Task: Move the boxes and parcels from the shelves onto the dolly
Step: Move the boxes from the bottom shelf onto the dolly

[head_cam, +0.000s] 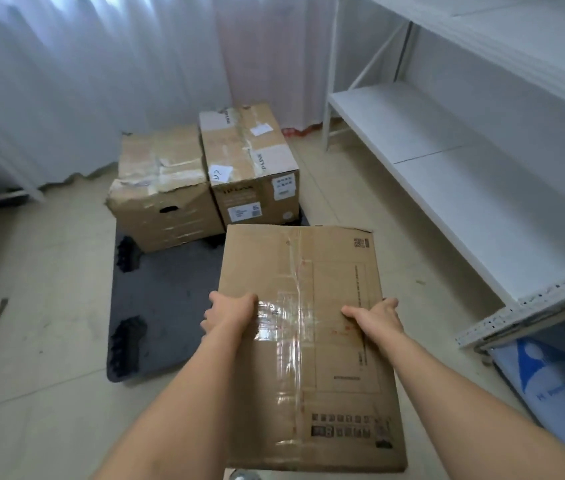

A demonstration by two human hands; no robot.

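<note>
Fingers (229, 306) of both my hands clamp the flat carton (308, 341) by its sides; I'd lower it level onto the dolly (170, 306), tight against the stacked boxes (205, 181)

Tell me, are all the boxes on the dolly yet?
Not all yet. Two brown cardboard boxes already sit on the dark grey dolly. The left hand and right hand hold a flat brown cardboard box above it. The white metal shelves in view look bare.
</note>
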